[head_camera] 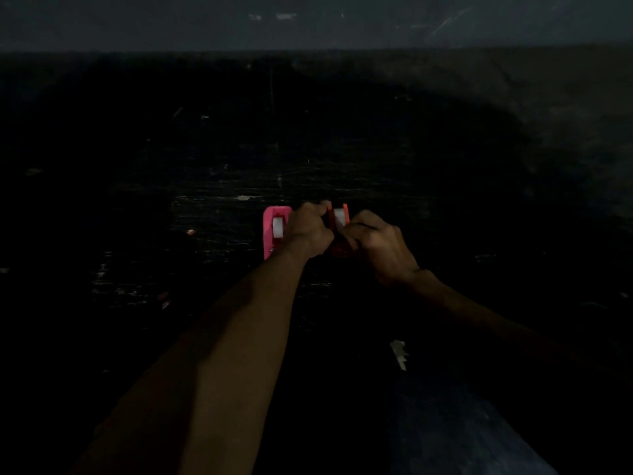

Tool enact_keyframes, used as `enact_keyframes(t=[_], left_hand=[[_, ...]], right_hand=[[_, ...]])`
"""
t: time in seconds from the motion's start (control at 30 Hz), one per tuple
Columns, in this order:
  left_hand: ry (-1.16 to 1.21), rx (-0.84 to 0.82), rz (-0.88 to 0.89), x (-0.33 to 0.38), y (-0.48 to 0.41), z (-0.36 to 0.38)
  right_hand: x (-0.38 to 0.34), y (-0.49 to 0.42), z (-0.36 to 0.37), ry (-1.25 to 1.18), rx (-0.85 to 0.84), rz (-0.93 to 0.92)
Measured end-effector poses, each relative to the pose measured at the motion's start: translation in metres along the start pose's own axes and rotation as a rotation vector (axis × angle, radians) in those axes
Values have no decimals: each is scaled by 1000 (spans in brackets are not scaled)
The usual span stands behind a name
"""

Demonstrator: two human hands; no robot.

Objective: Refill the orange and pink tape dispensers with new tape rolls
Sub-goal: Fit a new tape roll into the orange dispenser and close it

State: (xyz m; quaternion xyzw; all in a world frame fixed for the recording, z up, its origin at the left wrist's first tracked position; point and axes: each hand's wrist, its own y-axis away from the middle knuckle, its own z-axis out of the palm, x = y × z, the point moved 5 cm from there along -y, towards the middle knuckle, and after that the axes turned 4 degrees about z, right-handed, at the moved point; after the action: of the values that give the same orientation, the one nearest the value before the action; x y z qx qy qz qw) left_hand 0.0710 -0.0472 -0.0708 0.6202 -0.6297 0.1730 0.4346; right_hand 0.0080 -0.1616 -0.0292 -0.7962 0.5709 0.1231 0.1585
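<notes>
The scene is very dark. A pink tape dispenser [269, 231] lies on the black surface just left of my hands, with a white tape roll [277, 228] seated in it. An orange tape dispenser [344, 214] sits between my hands, a white roll [340, 217] showing in its top. My left hand [308, 229] grips the orange dispenser's left side. On its near right end my right hand [378, 246] is closed, hiding the lower part of the dispenser.
The dark scratched work surface [205, 207] carries small pale scraps, one larger scrap [399, 353] near the front right. A grey wall [308, 25] rises behind. A dark blue patch [445, 423] shows at the bottom right.
</notes>
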Motion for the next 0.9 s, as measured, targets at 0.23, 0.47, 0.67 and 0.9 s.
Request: enact_keyframes(t=[0.23, 0.47, 0.67, 0.9], left_hand=[[22, 20, 8, -2, 0, -2], [-13, 16, 5, 0, -1, -3], [-35, 24, 0, 1, 0, -3], [-55, 52, -5, 5, 3, -5]], right_hand=[[-4, 5, 2, 47, -3, 5], [-8, 13, 2, 15, 12, 14], [-10, 18, 0, 28, 37, 15], [-15, 27, 2, 36, 43, 21]])
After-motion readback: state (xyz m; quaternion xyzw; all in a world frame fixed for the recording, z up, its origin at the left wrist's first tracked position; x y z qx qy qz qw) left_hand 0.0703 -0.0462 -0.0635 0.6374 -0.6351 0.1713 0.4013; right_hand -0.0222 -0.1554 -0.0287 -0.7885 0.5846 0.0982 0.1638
